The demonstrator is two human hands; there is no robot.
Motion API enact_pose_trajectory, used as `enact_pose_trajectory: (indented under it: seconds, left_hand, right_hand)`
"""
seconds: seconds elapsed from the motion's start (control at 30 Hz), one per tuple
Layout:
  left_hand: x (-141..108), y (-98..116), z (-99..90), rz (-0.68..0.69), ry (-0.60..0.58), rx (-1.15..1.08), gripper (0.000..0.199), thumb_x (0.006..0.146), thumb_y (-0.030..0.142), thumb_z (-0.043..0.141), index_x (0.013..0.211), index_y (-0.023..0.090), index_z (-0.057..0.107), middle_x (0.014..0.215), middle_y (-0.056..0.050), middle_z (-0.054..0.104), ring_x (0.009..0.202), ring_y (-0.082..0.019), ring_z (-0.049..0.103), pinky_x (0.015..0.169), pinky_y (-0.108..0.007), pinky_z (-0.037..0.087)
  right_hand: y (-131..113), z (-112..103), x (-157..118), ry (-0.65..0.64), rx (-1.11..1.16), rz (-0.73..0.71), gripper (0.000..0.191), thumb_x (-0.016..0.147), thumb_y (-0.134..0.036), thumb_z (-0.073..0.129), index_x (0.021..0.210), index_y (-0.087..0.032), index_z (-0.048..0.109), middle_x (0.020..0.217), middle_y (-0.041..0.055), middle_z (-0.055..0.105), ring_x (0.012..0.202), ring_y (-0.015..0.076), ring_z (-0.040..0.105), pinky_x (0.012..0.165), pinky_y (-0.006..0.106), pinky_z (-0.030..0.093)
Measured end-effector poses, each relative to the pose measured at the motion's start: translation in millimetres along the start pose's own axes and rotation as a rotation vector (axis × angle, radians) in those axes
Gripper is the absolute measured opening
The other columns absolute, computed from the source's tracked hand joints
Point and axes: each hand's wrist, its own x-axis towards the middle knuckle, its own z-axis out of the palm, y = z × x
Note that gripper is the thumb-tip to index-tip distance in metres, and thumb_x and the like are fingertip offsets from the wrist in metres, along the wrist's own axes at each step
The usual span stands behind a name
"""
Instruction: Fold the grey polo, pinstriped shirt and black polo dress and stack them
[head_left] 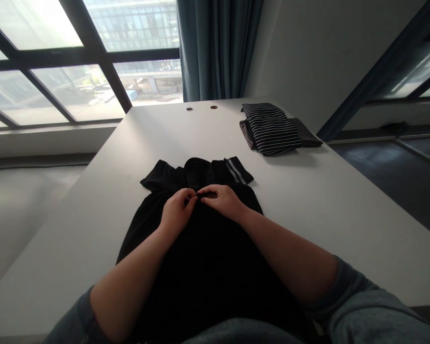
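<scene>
Above the white table (157, 138), both hands (198, 197) meet, fingertips pinching black fabric (208, 258).

There are two hands, one left hand (178, 209) and one right hand (222, 200), and one black garment (200, 248). One table (165, 134) has two round fittings (189, 109) and one striped folded cloth (272, 129).

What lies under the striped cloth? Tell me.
Dark fabric shows at both sides from beneath the striped cloth; what lies under its middle is covered and cannot be seen.
</scene>
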Motion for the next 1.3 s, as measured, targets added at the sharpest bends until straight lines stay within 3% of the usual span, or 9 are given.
enact_pose_trajectory:
  seconds: [0.13,0.4,0.7,0.9,1.13,1.3]
  left_hand:
    - [-1.2,0.9,-0.4,-0.060,-0.034,0.024,0.010,0.096,0.032,0.061,0.096,0.026,0.069,0.092,0.000,0.075,0.084,-0.019,0.069,0.075,-0.031,0.048]
    - [-2.3,4.4,0.4,-0.107,-0.045,-0.019,0.009,0.095,0.032,0.060,0.092,0.026,0.066,0.085,0.002,0.072,0.080,-0.018,0.068,0.072,-0.030,0.045]
    - [-2.3,3.5,3.0,-0.124,-0.013,-0.044,0.010,0.095,0.032,0.060,0.089,0.024,0.063,0.084,0.001,0.072,0.079,-0.018,0.067,0.071,-0.030,0.044]
    - [0.3,2.3,2.5,-0.157,-0.108,-0.082,0.009,0.092,0.032,0.063,0.088,0.024,0.063,0.080,0.002,0.071,0.074,-0.017,0.066,0.069,-0.029,0.044]
    - [-0.4,4.8,-1.6,-0.124,-0.094,0.005,0.007,0.092,0.031,0.062,0.091,0.024,0.064,0.077,0.003,0.069,0.070,-0.016,0.063,0.065,-0.029,0.041]
    - [-2.3,11.2,-5.2,-0.054,-0.048,0.086,0.010,0.094,0.034,0.064,0.093,0.024,0.067,0.087,0.001,0.072,0.076,-0.017,0.064,0.068,-0.029,0.042]
  right_hand:
    - [-2.1,-1.3,-0.6,-0.035,-0.100,-0.021,0.028,0.085,-0.019,0.070,0.111,-0.017,0.081,0.095,0.0040,0.078,0.078,0.0149,0.068,0.075,0.027,0.053]
    - [-8.1,-0.1,-0.7,-0.026,-0.232,-0.128,0.022,0.086,-0.012,0.069,0.105,-0.017,0.077,0.103,0.0047,0.074,0.091,0.0161,0.066,0.087,0.030,0.051]
    - [-10.9,8.3,-4.6,0.057,-0.357,-0.237,0.016,0.085,-0.009,0.069,0.099,-0.016,0.071,0.100,0.0055,0.072,0.092,0.0176,0.067,0.088,0.030,0.052]
    - [-6.1,9.8,-6.5,0.101,-0.336,-0.245,0.017,0.082,-0.007,0.070,0.096,-0.017,0.073,0.099,0.0049,0.074,0.095,0.0187,0.069,0.092,0.032,0.053]
    - [-5.8,5.2,-5.1,0.046,-0.255,-0.205,0.023,0.086,-0.007,0.068,0.105,-0.017,0.077,0.105,0.0051,0.076,0.097,0.0172,0.070,0.091,0.031,0.053]
    - [-6.7,6.0,-5.4,0.032,-0.307,-0.282,0.020,0.088,-0.006,0.068,0.103,-0.017,0.077,0.104,0.0054,0.076,0.097,0.0174,0.070,0.092,0.031,0.053]
